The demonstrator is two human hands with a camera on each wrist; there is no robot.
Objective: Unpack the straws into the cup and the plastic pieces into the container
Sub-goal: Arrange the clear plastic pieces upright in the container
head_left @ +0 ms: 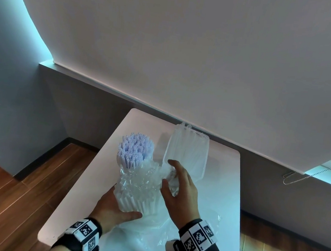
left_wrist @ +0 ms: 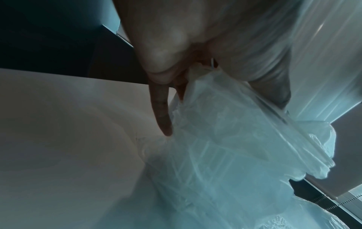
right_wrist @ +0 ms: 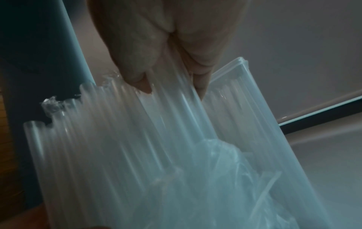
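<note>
Left hand [head_left: 115, 209] grips the near, lower end of a bundle of wrapped straws [head_left: 142, 187], thumb curled across the front, fingers behind it. In the left wrist view one finger [left_wrist: 161, 111] lies straight along the clear plastic.

Right hand [head_left: 180, 189] is at the far end of the same bundle, thumb and fingers curled onto the crinkled clear wrappers; the right wrist view shows fingertips [right_wrist: 144, 86] pressed among the clear tubes.

Bundle is tilted, held above the white table [head_left: 224, 195].

Loose clear bag [head_left: 147, 233] lies on the table under both wrists.

Cup itself is hidden; unwrapped white straws [head_left: 134, 149] stand upright just beyond the bundle.

Clear container [head_left: 188, 149] stands open just beyond the right hand, holding wrapper pieces.
</note>
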